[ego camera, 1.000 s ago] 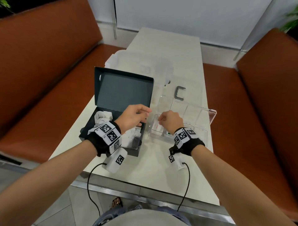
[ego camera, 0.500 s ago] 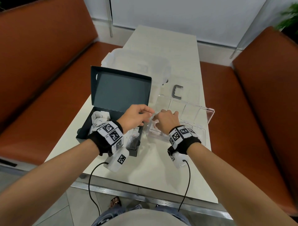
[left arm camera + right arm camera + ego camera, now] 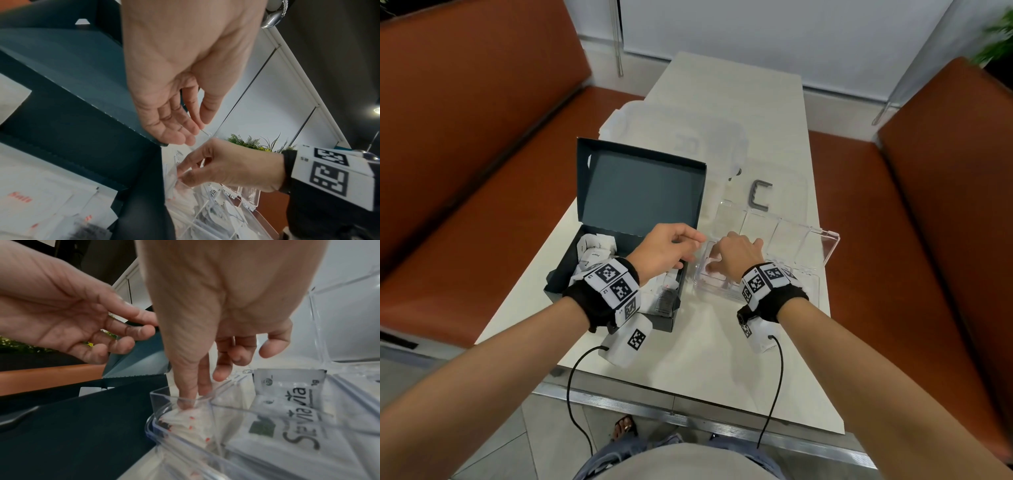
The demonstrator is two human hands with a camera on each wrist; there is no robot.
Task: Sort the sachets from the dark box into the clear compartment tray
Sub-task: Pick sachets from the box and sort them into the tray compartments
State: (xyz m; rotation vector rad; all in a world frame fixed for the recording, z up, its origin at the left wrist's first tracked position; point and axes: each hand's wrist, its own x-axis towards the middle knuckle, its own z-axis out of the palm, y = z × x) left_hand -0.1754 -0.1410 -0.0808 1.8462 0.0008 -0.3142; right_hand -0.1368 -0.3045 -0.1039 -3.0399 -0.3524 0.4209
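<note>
The dark box (image 3: pixel 558 284) stands open on the left of the table, with several white sachets (image 3: pixel 594 251) inside. Right beside it sits the clear compartment tray (image 3: pixel 822 253). My right hand (image 3: pixel 717 263) reaches down into the tray's near-left compartment. Its thumb and forefinger (image 3: pixel 193 395) pinch a white sachet with red print (image 3: pixel 185 417), seen too in the left wrist view (image 3: pixel 171 181). Stevia sachets (image 3: pixel 287 402) lie in the neighbouring compartment. My left hand (image 3: pixel 697 245) hovers over the box's right wall, fingers (image 3: pixel 185 129) relaxed and holding nothing.
A grey C-shaped handle (image 3: pixel 760 198) lies behind the tray. A clear plastic container (image 3: pixel 674 137) stands behind the box lid (image 3: pixel 640 192). Brown benches (image 3: pixel 465 137) flank the narrow table, and its metal front edge (image 3: pixel 688 418) runs close to my body.
My hands came together above the box's right wall. The right hand then dropped with the sachet into the tray's near-left compartment, while the left stayed above the box edge.
</note>
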